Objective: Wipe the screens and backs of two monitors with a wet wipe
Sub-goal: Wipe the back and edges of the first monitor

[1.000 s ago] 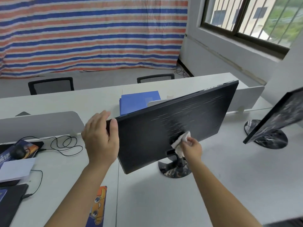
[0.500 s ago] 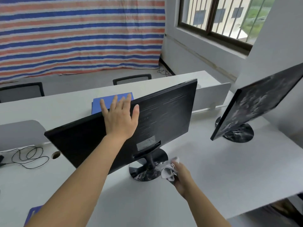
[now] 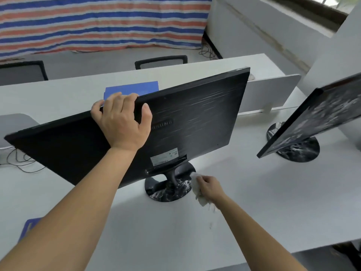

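The left hand (image 3: 122,122) grips the top edge of the near monitor (image 3: 195,118). Its fingers (image 3: 117,98) are curled over the edge onto the hidden screen side, slightly spread, and the thumb is pressed flat on the black back panel. The right hand (image 3: 210,189) is low, just beside the monitor's round stand (image 3: 168,189), with its fingers closed together round a crumpled white wet wipe (image 3: 203,201). One end of the wipe sticks up toward the stand and the rest hangs below the palm. Whether the wipe touches the stand cannot be told.

The near monitor stands on the white surface (image 3: 263,202) with its back toward the camera and its screen facing away. Its long axis runs across the view, the left end low and near, the right end higher and farther. Streaks show on the right half of the back.

The second monitor (image 3: 322,116) stands apart at the right on its own mottled base, tilted, its long axis rising to the right.

Behind the near monitor's top edge lies a blue folder (image 3: 132,88). A grey divider panel (image 3: 267,92) runs behind the two monitors, and cables (image 3: 19,161) lie at far left.
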Demonstrator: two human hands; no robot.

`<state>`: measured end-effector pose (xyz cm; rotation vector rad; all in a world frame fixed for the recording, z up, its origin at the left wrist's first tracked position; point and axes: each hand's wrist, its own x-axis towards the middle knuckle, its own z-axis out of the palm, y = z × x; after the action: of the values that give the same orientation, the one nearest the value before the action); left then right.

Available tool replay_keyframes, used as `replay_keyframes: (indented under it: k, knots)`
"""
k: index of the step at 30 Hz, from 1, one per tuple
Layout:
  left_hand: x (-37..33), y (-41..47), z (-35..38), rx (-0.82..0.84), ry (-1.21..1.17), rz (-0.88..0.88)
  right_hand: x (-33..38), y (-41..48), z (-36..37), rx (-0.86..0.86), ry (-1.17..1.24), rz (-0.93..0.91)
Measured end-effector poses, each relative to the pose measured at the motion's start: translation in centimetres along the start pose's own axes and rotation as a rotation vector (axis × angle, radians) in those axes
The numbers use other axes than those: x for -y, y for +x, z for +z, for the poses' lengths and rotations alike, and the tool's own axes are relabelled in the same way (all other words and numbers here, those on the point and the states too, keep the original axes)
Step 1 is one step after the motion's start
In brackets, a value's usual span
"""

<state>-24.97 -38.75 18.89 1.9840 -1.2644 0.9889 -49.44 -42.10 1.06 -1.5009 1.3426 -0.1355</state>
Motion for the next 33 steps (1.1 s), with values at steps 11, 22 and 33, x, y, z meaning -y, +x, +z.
replay_keyframes:
  k: [11,22,33]
  knots:
    - [0.3,-0.5,1.0,-0.079,0.039,0.005,-0.2,9.5,5.6,-0.086,-0.528,-0.25]
    - [0.4,-0.5,1.3,-0.059,0.054,-0.021,-1.3,2.6,2.2,0.386,-0.509,-0.349]
    - [0.3,-0.7,1.1,-0.065,0.069,-0.01,-3.9,7.0,5.1,-0.098,-0.697,-0.413]
